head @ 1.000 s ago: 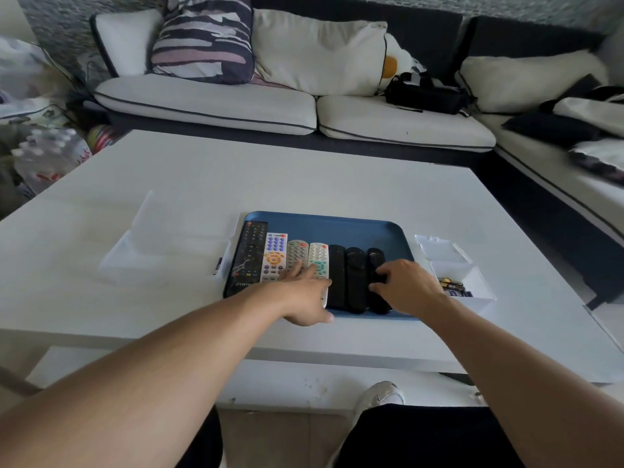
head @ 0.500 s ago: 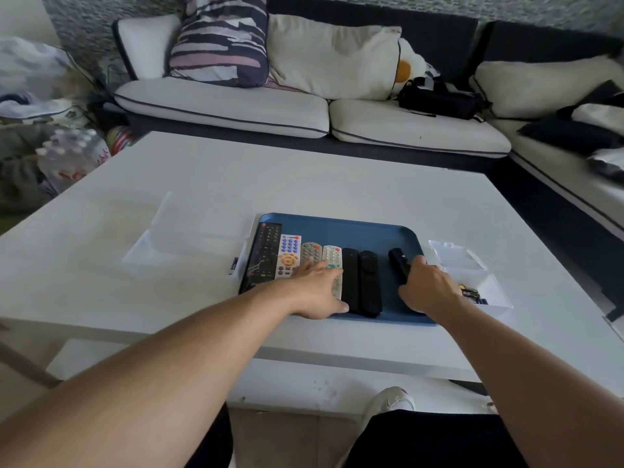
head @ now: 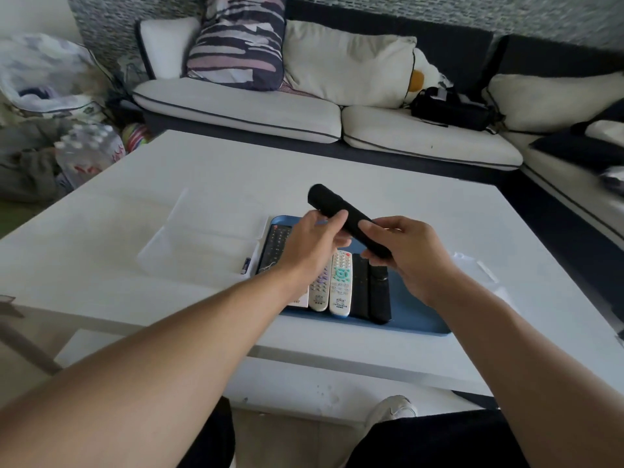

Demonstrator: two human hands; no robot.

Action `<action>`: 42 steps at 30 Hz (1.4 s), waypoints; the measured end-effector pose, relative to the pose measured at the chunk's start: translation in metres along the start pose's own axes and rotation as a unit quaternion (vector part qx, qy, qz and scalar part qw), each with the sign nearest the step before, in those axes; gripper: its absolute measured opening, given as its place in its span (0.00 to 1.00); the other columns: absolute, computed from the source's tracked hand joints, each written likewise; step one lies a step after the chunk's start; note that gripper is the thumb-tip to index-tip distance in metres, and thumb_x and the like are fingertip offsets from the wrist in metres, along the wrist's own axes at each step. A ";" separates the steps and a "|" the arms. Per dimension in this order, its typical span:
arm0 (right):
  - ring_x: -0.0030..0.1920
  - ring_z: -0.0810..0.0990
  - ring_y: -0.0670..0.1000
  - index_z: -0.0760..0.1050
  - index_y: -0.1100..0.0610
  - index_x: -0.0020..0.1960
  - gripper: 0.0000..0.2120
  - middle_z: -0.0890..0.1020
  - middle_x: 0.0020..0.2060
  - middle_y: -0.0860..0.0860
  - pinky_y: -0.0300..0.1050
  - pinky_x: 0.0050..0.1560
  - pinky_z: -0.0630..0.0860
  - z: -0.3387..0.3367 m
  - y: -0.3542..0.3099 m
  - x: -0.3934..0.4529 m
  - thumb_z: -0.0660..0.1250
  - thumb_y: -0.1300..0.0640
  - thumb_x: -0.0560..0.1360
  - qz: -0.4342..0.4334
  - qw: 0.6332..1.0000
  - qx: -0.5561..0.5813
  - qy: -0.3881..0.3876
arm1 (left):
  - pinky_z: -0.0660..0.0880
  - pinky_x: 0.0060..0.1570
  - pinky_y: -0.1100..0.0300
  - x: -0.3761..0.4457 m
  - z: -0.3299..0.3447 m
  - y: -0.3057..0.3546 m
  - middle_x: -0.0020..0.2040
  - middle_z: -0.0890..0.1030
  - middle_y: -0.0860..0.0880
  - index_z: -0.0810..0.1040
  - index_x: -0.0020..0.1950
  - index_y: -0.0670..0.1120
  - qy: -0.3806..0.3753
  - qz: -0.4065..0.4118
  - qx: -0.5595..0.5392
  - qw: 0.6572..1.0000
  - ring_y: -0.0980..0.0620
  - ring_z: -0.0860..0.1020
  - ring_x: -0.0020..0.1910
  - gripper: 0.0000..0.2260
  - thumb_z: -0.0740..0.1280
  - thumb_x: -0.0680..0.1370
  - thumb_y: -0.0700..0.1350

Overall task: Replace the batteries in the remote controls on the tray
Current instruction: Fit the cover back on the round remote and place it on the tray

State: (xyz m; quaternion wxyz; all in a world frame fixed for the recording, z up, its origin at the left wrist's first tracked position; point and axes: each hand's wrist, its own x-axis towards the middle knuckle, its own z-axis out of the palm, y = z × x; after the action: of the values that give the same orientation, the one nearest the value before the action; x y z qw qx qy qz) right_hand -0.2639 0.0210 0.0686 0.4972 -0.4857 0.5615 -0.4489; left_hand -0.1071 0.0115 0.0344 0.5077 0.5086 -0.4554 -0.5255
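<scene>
Black remote (head: 347, 219) is held above the blue tray (head: 418, 315), left hand (head: 312, 246) and right hand (head: 410, 256) both gripping it. Other remotes (head: 341, 282) lie in a row on the tray.

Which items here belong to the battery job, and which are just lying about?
Job:
black remote, held above the tray by the left hand and right hand
blue tray
row of remotes on the tray
clear box left of the tray

Lying about:
sofa cushions
black bag
pack of water bottles
</scene>
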 end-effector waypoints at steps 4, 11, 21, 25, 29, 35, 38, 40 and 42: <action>0.38 0.83 0.52 0.83 0.63 0.52 0.14 0.84 0.44 0.57 0.39 0.40 0.80 0.011 -0.001 0.006 0.76 0.55 0.72 0.042 0.997 0.067 -0.028 | 0.82 0.55 0.50 -0.004 -0.011 0.005 0.47 0.86 0.45 0.75 0.60 0.40 0.031 0.039 -0.035 0.998 0.49 0.87 0.45 0.12 0.69 0.80 0.45; 0.40 0.84 0.53 0.83 0.63 0.52 0.11 0.84 0.50 0.59 0.42 0.45 0.82 0.023 -0.017 0.007 0.75 0.58 0.74 0.049 0.995 0.081 -0.044 | 0.82 0.53 0.53 -0.002 -0.029 0.017 0.50 0.86 0.44 0.74 0.59 0.42 0.020 0.065 -0.030 0.997 0.49 0.87 0.46 0.12 0.71 0.79 0.43; 0.41 0.86 0.54 0.82 0.60 0.52 0.10 0.85 0.49 0.59 0.47 0.45 0.84 0.041 -0.012 -0.012 0.74 0.55 0.76 0.071 0.996 -0.004 -0.052 | 0.83 0.51 0.50 -0.014 -0.039 0.019 0.55 0.83 0.38 0.71 0.64 0.39 0.018 0.028 -0.062 0.997 0.43 0.85 0.50 0.13 0.67 0.82 0.40; 0.44 0.84 0.47 0.81 0.50 0.53 0.11 0.85 0.44 0.46 0.45 0.46 0.82 0.055 -0.008 -0.010 0.70 0.44 0.76 -0.038 0.985 -0.164 0.039 | 0.84 0.44 0.50 -0.016 -0.037 0.022 0.56 0.82 0.38 0.70 0.66 0.43 0.018 0.032 -0.060 0.997 0.42 0.84 0.52 0.12 0.64 0.83 0.39; 0.47 0.83 0.42 0.83 0.48 0.55 0.09 0.85 0.49 0.43 0.40 0.48 0.79 0.058 -0.012 -0.002 0.68 0.48 0.77 -0.125 0.980 -0.130 0.079 | 0.84 0.45 0.49 -0.016 -0.039 0.023 0.53 0.83 0.39 0.69 0.69 0.44 -0.044 0.033 -0.050 0.997 0.46 0.85 0.49 0.14 0.63 0.83 0.38; 0.45 0.86 0.48 0.84 0.52 0.53 0.08 0.87 0.42 0.48 0.42 0.46 0.81 0.055 -0.011 0.006 0.67 0.52 0.79 -0.058 0.996 -0.066 -0.017 | 0.84 0.46 0.48 -0.009 -0.044 0.021 0.46 0.85 0.43 0.72 0.68 0.45 -0.079 0.026 -0.059 0.995 0.46 0.86 0.47 0.13 0.63 0.84 0.39; 0.46 0.86 0.51 0.84 0.52 0.50 0.07 0.87 0.42 0.49 0.46 0.48 0.82 0.052 -0.009 0.010 0.67 0.52 0.79 -0.036 0.997 -0.059 -0.031 | 0.83 0.47 0.47 -0.008 -0.045 0.019 0.48 0.85 0.43 0.73 0.67 0.45 -0.104 0.009 -0.056 0.993 0.45 0.86 0.47 0.12 0.63 0.84 0.39; 0.45 0.84 0.50 0.84 0.54 0.50 0.09 0.86 0.44 0.51 0.43 0.44 0.80 0.054 -0.007 0.011 0.66 0.53 0.80 -0.025 0.997 -0.065 -0.043 | 0.83 0.48 0.46 -0.007 -0.045 0.016 0.49 0.85 0.41 0.73 0.67 0.45 -0.113 0.000 -0.056 0.992 0.44 0.85 0.47 0.12 0.63 0.84 0.39; 0.45 0.83 0.51 0.83 0.56 0.51 0.10 0.85 0.45 0.54 0.41 0.42 0.79 0.054 -0.006 0.011 0.64 0.54 0.80 -0.013 0.997 -0.064 -0.047 | 0.83 0.50 0.45 -0.005 -0.044 0.013 0.49 0.85 0.41 0.73 0.67 0.44 -0.114 -0.004 -0.050 0.992 0.44 0.85 0.46 0.12 0.64 0.83 0.39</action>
State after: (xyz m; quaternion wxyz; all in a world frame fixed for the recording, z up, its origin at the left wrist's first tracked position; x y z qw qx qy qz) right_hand -0.2099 0.0084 0.0676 0.4848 -0.5446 0.5588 -0.3952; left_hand -0.0622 0.0174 0.0449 0.4750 0.4214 -0.4813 -0.6043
